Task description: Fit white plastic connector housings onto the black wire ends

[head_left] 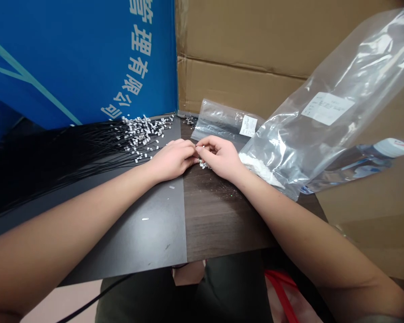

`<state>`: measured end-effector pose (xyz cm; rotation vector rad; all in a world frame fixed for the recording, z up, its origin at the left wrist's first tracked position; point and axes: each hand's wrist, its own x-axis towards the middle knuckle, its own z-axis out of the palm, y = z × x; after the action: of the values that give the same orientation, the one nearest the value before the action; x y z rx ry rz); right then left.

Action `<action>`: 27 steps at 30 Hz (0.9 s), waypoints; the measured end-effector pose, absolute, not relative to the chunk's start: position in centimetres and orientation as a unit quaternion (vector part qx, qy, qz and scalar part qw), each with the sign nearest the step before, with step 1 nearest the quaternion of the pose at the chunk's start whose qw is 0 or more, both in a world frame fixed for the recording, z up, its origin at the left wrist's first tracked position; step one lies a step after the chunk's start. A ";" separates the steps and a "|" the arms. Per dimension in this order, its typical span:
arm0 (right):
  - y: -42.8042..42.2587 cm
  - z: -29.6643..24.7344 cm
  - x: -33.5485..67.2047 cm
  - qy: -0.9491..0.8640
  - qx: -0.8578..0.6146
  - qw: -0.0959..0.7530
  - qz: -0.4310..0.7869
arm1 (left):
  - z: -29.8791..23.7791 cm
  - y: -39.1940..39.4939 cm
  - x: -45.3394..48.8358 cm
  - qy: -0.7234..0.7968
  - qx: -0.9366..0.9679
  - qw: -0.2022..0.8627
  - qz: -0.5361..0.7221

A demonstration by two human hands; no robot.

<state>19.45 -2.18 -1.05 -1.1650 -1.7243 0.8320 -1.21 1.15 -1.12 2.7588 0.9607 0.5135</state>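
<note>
Over the middle of the table my left hand (177,158) and my right hand (220,154) meet fingertip to fingertip. Both are pinched closed, and what sits between the fingers is too small to make out. Just under them lies a little heap of small white pieces (204,164). Left of my left hand spreads a large bundle of thin black wires (70,146), many with white connectors (143,132) on their ends. Beside my right wrist, a big clear plastic bag (289,121) holds white pieces (261,168) at its lower end.
A smaller clear bag (222,119) with a label lies behind my hands. On the right a water bottle (357,163) leans against the big bag. A blue panel (87,58) and a cardboard box (242,40) stand at the back. Small scraps (145,219) lie near the table's front.
</note>
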 end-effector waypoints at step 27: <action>-2.2 -1.0 19.5 -0.683 -0.469 0.447 0.338 | -0.6 0.4 -1.3 0.395 0.861 0.162 0.276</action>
<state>19.50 -2.16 -0.98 -1.1625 -1.6901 0.8360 -1.27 0.43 -0.61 2.4569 1.1265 0.7883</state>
